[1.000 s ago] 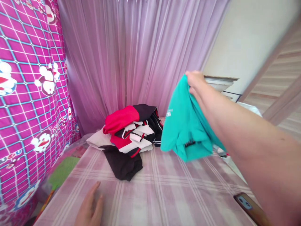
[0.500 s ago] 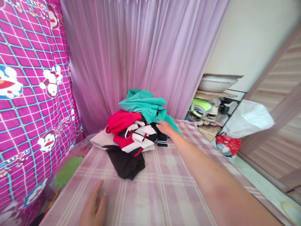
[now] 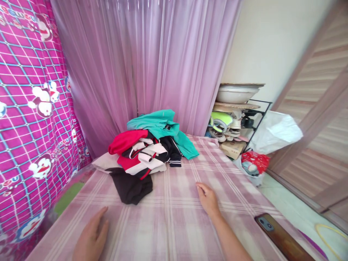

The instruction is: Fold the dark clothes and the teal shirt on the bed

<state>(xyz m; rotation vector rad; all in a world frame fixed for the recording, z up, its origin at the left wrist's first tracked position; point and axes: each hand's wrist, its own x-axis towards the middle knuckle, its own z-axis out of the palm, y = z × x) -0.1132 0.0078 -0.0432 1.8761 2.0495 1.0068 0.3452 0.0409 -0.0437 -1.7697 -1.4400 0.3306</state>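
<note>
My left hand (image 3: 91, 235) is low at the left over the plaid bedsheet (image 3: 182, 224), thumb and fingers apart, holding nothing. My right hand (image 3: 208, 199) is above the sheet right of the middle, fingers loosely bent, with nothing visible in it. Beyond both hands lies a heap of clothes. It has a teal garment (image 3: 154, 123) on top and a red, white and black garment (image 3: 149, 156) in front. A black sleeve with white-striped cuff (image 3: 174, 159) sticks out at the right. Dark brown cloth (image 3: 130, 186) hangs toward my left hand, and pale cloth (image 3: 104, 162) shows underneath.
A phone (image 3: 282, 235) lies at the sheet's right edge. Beyond that edge stand a shoe rack (image 3: 254, 130) topped by a pale basin (image 3: 236, 95), and a red bag (image 3: 255, 162). A purple curtain (image 3: 152, 65) closes the back; pink patterned cloth (image 3: 29, 137) hangs at the left.
My right hand has left the clothes and come back toward me over the sheet. The teal sleeve now lies spread to the right. The view has turned right, bringing in the phone.
</note>
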